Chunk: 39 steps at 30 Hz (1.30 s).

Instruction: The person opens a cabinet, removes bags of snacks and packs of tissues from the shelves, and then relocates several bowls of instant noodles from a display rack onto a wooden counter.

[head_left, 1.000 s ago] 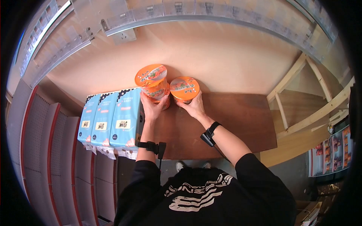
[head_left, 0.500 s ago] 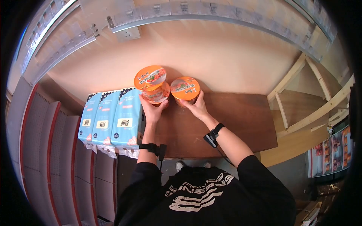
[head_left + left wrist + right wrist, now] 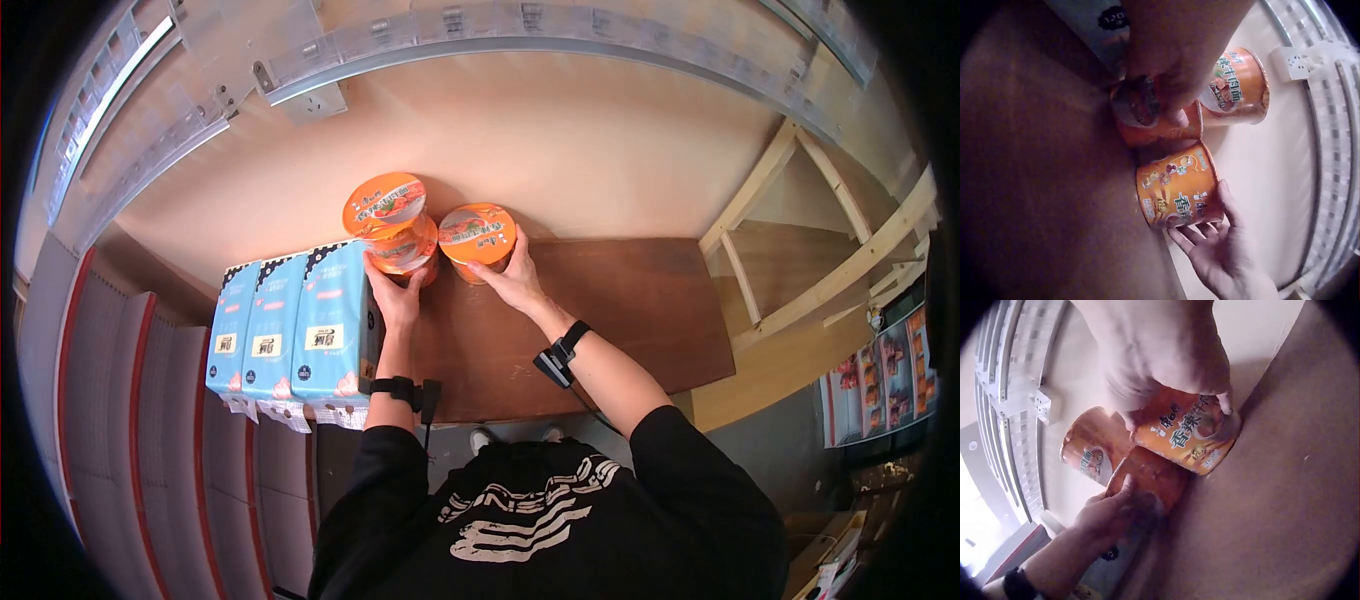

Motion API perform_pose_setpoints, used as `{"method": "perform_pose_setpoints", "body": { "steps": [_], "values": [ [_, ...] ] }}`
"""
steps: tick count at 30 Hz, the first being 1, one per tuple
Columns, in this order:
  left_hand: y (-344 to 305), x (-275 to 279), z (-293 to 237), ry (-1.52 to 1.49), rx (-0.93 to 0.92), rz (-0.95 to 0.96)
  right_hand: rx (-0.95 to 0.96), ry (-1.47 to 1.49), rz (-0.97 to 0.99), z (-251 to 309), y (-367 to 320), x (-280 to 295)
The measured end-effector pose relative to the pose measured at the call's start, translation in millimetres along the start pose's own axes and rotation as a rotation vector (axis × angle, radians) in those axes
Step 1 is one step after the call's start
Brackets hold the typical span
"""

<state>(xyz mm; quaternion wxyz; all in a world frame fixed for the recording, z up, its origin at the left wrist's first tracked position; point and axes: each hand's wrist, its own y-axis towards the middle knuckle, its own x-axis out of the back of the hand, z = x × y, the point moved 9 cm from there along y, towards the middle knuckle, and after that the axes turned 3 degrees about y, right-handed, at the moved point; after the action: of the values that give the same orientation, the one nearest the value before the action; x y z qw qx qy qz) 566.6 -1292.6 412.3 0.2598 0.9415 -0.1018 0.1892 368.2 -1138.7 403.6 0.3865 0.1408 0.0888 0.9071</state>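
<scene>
Two orange instant noodle cups stand stacked against the wall in the head view, with the upper noodle cup (image 3: 386, 203) set off toward the left. My left hand (image 3: 397, 298) grips the lower noodle cup (image 3: 408, 250), thumb on its front side. Beside it my right hand (image 3: 515, 280) holds a third noodle cup (image 3: 478, 238) upright on the brown tabletop (image 3: 590, 310), fingers round its right side and thumb at the front. The left wrist view shows this third cup (image 3: 1179, 184) right up against the lower cup (image 3: 1166, 128). Part of the lower cup is hidden by my left hand.
Three blue wrapped packs (image 3: 335, 310) stand in a row left of the cups, close to my left hand. Behind is the wall (image 3: 580, 150), with a clear-fronted shelf rail (image 3: 530, 45) above. A wooden frame (image 3: 745, 275) stands right, grey shelving (image 3: 170, 420) left.
My right hand has shifted its hold, its thumb now higher on the third cup's front. The cups keep about the same places; the whole head view has swung slightly.
</scene>
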Motion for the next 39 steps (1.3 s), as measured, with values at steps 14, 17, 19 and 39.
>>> {"method": "perform_pose_setpoints", "body": {
  "steps": [14,17,19,39],
  "values": [
    [0.5,12.0,-40.4,-0.03,0.006,-0.172,-0.214,0.172,0.022,4.7,-88.1,120.3],
    [10.2,14.7,-50.0,-0.041,-0.012,-0.224,-0.286,0.182,-0.153,-1.8,-154.3,190.3],
    [10.5,11.3,-50.9,-0.05,-0.054,-0.257,-0.322,0.142,-0.327,-8.4,-202.3,238.8],
    [-387.7,-256.2,-343.1,-0.389,-0.267,1.242,-0.418,0.178,-1.035,-76.9,-543.2,517.4]
  ]
}}
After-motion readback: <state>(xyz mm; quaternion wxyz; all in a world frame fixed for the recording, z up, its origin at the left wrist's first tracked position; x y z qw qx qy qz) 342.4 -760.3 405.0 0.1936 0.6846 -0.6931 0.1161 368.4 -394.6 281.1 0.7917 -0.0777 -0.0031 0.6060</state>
